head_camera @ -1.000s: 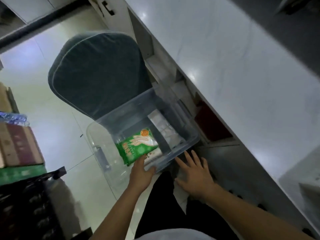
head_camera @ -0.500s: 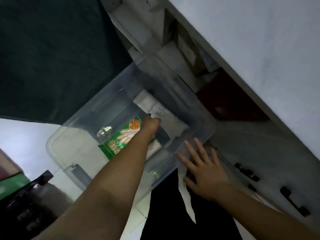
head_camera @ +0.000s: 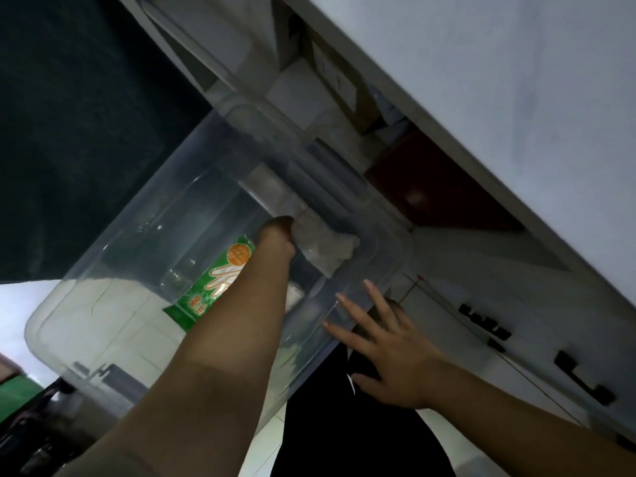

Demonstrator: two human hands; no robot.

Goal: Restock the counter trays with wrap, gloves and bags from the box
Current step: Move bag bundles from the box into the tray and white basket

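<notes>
A clear plastic box (head_camera: 113,311) stands on the floor beside the counter. Inside lies a green glove packet (head_camera: 210,284), partly under my left forearm, and a pale grey bundle of bags (head_camera: 327,246) along the box's right wall. My left hand (head_camera: 277,237) reaches deep into the box with its fingers closed around the grey bundle; the fingertips are hidden. My right hand (head_camera: 389,346) rests open, fingers spread, against the box's near right corner.
The white countertop (head_camera: 499,98) runs along the right, with open shelves (head_camera: 309,74) and drawers with black handles (head_camera: 581,376) below it. A dark green cushioned chair (head_camera: 79,115) fills the upper left. My dark trousers (head_camera: 344,425) are below the box.
My head has moved closer to the box. My left hand left the green packet and went further in onto the grey bundle. My right hand stayed at the box's corner.
</notes>
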